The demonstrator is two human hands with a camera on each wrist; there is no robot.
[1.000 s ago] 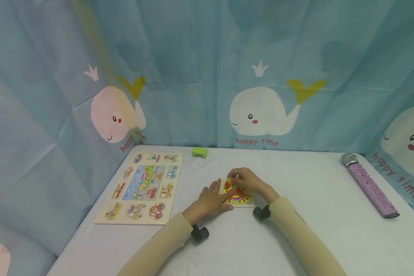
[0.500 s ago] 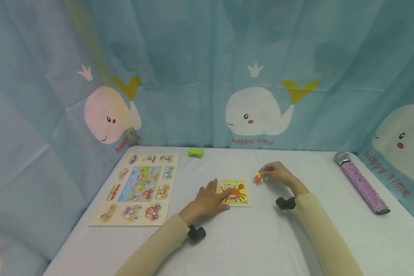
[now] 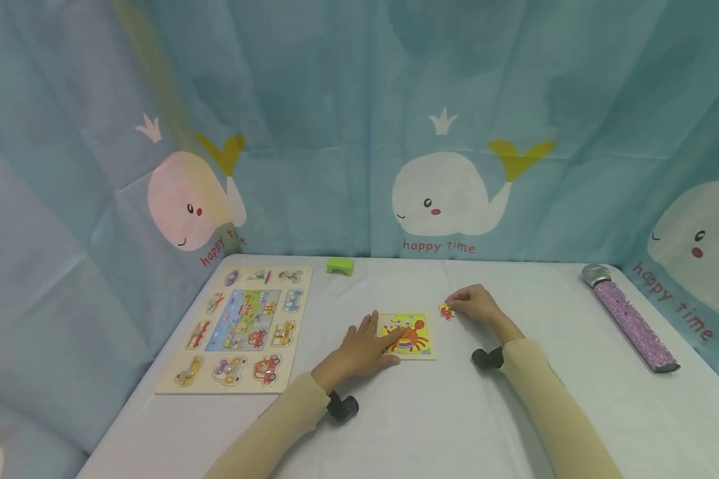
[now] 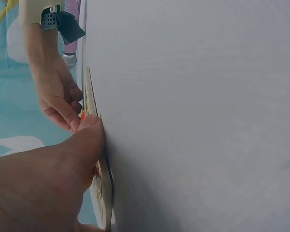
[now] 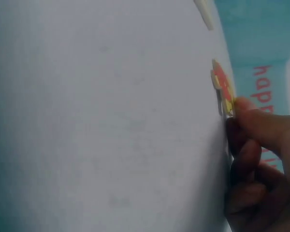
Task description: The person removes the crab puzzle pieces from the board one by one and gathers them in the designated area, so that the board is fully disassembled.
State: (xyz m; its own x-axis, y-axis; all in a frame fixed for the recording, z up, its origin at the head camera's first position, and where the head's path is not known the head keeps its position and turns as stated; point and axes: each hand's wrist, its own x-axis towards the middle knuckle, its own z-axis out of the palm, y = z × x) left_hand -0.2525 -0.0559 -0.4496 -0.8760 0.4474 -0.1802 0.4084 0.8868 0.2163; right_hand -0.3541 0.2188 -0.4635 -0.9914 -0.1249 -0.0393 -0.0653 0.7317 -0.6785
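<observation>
A small square puzzle board (image 3: 418, 320) with a red crab on yellow lies mid-table in the head view. My left hand (image 3: 359, 349) rests against its left side, fingers spread and fairly straight, one finger lying over the crab. Just beyond the board's upper right, my right hand (image 3: 479, 306) pinches a small red-and-yellow puzzle piece (image 3: 447, 311) between thumb and fingertips. In the right wrist view the puzzle piece (image 5: 222, 86) is tilted up at the thumb tip. In the left wrist view the left thumb (image 4: 89, 130) touches the edge of the board (image 4: 90, 92).
A larger wooden vehicle puzzle board (image 3: 182, 352) lies at the left. A green arch block (image 3: 339, 266) stands at the back edge. A pink sequined microphone (image 3: 634, 322) lies at the right. Whale-print curtains (image 3: 311, 133) hang behind and beside the table.
My right hand has lifted away from the board to the right with the puzzle piece, then eased slightly back left. The piece has turned in its fingers. My left hand stays on the board.
</observation>
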